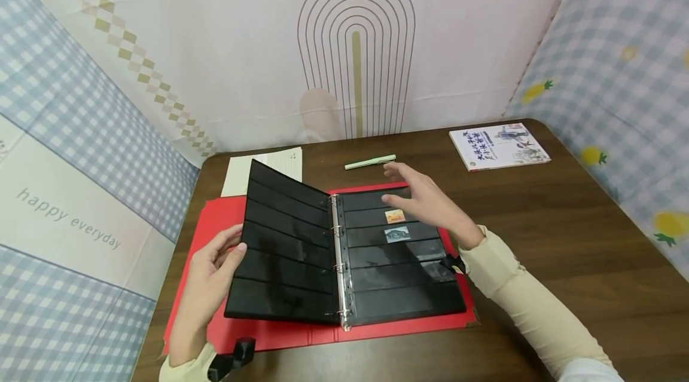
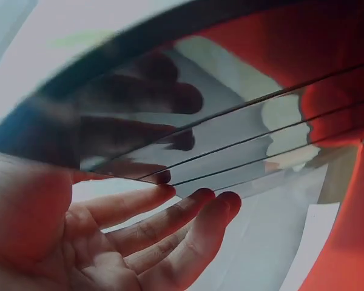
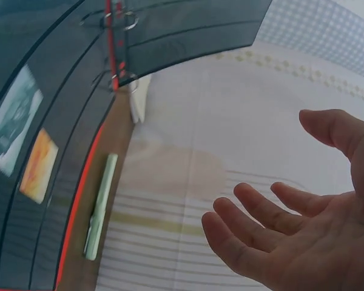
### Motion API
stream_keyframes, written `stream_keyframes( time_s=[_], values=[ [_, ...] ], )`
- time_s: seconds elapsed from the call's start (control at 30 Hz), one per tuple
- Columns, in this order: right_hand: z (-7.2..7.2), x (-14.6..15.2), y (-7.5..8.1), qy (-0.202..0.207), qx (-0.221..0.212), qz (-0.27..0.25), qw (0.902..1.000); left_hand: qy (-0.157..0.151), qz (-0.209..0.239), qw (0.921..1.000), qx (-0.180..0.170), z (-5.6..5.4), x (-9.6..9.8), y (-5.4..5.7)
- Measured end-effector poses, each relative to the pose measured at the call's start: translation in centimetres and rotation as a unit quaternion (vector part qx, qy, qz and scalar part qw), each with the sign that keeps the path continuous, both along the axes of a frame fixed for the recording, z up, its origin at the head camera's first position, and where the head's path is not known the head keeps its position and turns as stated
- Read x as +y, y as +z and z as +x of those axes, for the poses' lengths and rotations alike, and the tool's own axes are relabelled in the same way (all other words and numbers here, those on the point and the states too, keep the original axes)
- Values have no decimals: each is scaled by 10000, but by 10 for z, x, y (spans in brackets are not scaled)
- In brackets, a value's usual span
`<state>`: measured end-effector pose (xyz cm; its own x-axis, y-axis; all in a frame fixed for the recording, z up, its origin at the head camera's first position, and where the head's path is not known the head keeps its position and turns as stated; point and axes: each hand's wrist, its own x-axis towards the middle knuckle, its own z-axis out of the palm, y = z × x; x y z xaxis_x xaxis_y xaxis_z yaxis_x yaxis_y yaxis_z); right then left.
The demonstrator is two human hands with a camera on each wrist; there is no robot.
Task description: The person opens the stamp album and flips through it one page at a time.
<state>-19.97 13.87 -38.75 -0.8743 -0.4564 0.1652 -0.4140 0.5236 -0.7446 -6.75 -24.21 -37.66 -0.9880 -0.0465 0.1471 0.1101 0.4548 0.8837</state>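
A red ring-binder stamp album (image 1: 215, 214) lies spread on the table with black pocket pages. My left hand (image 1: 207, 283) holds the raised left black pages (image 1: 285, 250) by their outer edge, thumb on the near face and fingers behind. In the left wrist view the fingers (image 2: 188, 233) are reflected in the glossy page. My right hand (image 1: 427, 199) hovers over the upper part of the right-hand page (image 1: 377, 277), fingers spread and holding nothing. Below it, an orange-yellow stamp (image 1: 395, 216) and a grey-green stamp (image 1: 397, 234) sit in the page's pockets. Metal rings (image 1: 339, 262) join the pages.
Behind the album lie a cream sheet of lined paper (image 1: 234, 176) and a light green pen (image 1: 370, 162). A white book (image 1: 497, 146) with a drawn cover rests at the back right of the brown table (image 1: 538, 220). Patterned cloth (image 1: 242, 59) hangs around the table.
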Motion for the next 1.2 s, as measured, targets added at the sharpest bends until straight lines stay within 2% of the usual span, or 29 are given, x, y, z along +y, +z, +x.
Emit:
stream_keyframes(
  time_s=[0.33, 0.63, 0.9, 1.03, 1.2],
  values=[
    [-3, 21, -16, -142, -100, 394, 9991, -143, -674, 9947, -765, 3, -20, -4],
    [-10, 36, -27, -234, -192, 769, 9966, -204, -1003, 9910, -868, 8, -28, -14],
    [-18, 41, -41, -178, -505, 1172, 9917, -151, -1095, 9844, -1371, 10, -35, -30],
    [-23, 43, -49, -137, -579, 1274, 9901, -44, -1245, 9794, -1591, 9, -39, -39],
    [-29, 48, -57, -65, -595, 1402, 9883, 43, -1225, 9750, -1852, 5, -39, -48]
  ],
)
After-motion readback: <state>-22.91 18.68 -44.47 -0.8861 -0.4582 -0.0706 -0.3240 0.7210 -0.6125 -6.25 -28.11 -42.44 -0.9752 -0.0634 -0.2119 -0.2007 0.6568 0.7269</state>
